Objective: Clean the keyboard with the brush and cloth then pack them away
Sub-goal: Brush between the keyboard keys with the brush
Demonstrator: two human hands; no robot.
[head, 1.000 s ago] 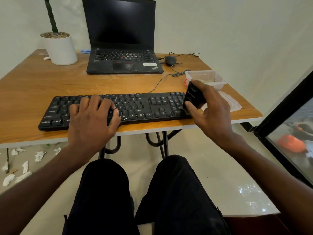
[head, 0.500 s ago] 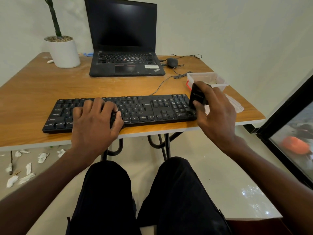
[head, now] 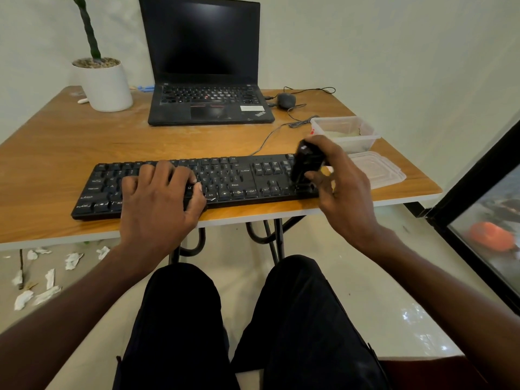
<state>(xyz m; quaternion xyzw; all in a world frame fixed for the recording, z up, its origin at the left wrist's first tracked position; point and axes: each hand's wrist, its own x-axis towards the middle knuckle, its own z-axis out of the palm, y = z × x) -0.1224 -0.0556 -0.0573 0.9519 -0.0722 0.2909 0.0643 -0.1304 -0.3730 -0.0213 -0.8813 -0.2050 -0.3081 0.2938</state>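
Observation:
A black keyboard (head: 233, 178) lies along the front edge of the wooden table (head: 70, 142). My left hand (head: 160, 198) rests flat on its left-middle keys, fingers spread. My right hand (head: 337, 187) grips a black brush (head: 305, 161) and holds its lower end against the keys at the keyboard's right end. The brush is blurred. A clear plastic container (head: 343, 130) with something pale inside stands just behind my right hand, and its lid (head: 377, 170) lies to the right of the keyboard.
An open black laptop (head: 208, 80) sits at the back centre, with a mouse (head: 286, 100) and its cable to its right. A white plant pot (head: 104, 83) stands back left. Torn paper scraps (head: 42, 277) litter the floor on the left. A dark-framed glass panel (head: 478, 220) is at right.
My right hand has tilted and shifted the brush a little over the keyboard's right end. My left hand has stayed on the keys. The camera view has dropped slightly.

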